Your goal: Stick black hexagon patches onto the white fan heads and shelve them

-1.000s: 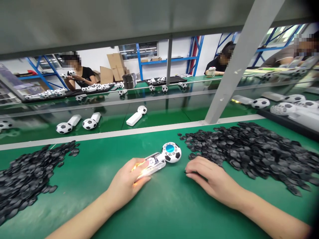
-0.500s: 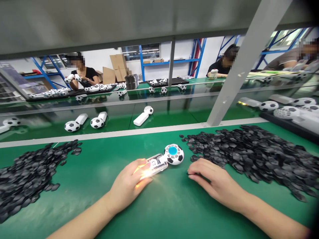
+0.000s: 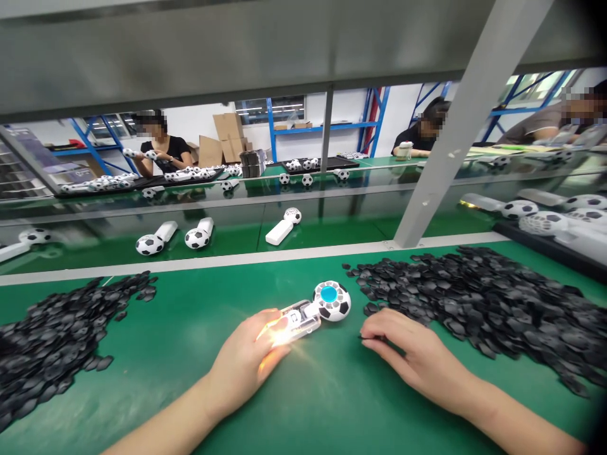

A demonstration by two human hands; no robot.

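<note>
We see a green tabletop (image 3: 190, 328), black piles of chips (image 3: 478, 303), and a black-and-white football-patterned toy (image 3: 332, 301) with a blue centre.

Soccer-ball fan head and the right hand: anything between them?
Head view: only bare green mat lies between the soccer-ball fan and the right hand. The black-piece pile begins just right of that gap. The left hand holds the fan's lit handle.

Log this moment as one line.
left hand: holds lit white soccer-ball handheld fan | right hand: fingers pinch black plastic piece | green bench mat
</note>
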